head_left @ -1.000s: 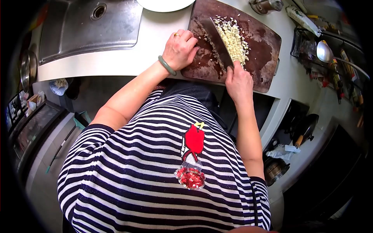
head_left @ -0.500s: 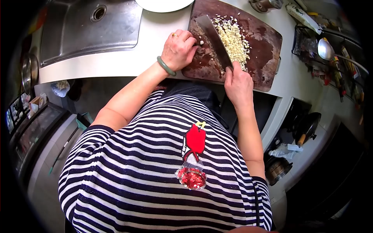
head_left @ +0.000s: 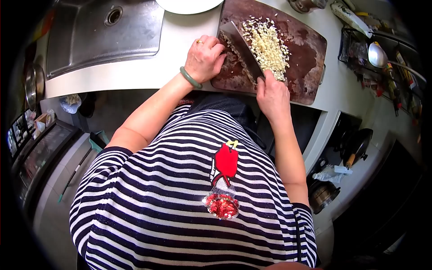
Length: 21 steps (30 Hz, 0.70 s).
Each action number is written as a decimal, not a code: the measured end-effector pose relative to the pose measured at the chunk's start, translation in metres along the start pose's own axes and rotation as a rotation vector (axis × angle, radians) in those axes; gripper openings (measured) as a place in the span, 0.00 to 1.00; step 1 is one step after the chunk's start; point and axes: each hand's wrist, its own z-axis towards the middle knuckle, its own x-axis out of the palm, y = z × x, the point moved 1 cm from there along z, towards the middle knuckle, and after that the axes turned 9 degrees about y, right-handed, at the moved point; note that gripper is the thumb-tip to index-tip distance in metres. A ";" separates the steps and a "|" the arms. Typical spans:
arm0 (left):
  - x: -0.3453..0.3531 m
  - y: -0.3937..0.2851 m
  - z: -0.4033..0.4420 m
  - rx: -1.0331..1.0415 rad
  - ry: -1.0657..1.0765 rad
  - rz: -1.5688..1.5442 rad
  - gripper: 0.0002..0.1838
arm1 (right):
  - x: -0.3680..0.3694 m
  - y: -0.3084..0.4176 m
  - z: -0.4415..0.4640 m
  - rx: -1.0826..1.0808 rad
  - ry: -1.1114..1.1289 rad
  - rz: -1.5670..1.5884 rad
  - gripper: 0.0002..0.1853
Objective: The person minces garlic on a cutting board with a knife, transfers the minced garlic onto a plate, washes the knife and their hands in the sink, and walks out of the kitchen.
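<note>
A brown cutting board (head_left: 303, 54) lies on the counter, with a pile of finely chopped pale pieces (head_left: 269, 48) on it. My right hand (head_left: 273, 95) is closed round the handle of a wide-bladed cleaver (head_left: 245, 50), whose blade stands on the board along the left side of the pile. At the board's left edge is my left hand (head_left: 204, 59), fingers curled in; whatever it may hold is hidden. A green bangle and a ring are on that arm and hand. Small scraps lie between the left hand and the blade.
A steel sink (head_left: 103, 36) is set in the counter at the left. The edge of a white plate (head_left: 191, 5) shows at the top, and a metal container (head_left: 307, 4) stands behind the board. A rack with a ladle (head_left: 377, 56) is at the right.
The cleaver and my right hand have moved left, away from the pile. My left hand has shifted slightly left. A small pale piece seen beside its fingertips half a second ago no longer shows there.
</note>
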 end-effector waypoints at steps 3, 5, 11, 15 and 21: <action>-0.001 0.000 -0.001 -0.007 -0.003 0.004 0.09 | -0.003 0.000 -0.002 0.020 0.014 0.010 0.08; -0.001 0.000 -0.001 -0.003 -0.005 0.003 0.09 | -0.004 0.000 -0.002 0.020 -0.007 0.027 0.08; -0.001 -0.001 -0.002 -0.006 0.001 -0.008 0.09 | -0.001 -0.012 0.002 0.052 -0.055 -0.016 0.08; -0.002 -0.001 -0.002 -0.014 0.001 -0.008 0.09 | -0.010 -0.008 -0.006 0.024 -0.089 0.012 0.08; 0.001 0.000 -0.003 -0.005 -0.001 -0.002 0.09 | 0.007 -0.002 -0.003 -0.008 -0.009 -0.002 0.08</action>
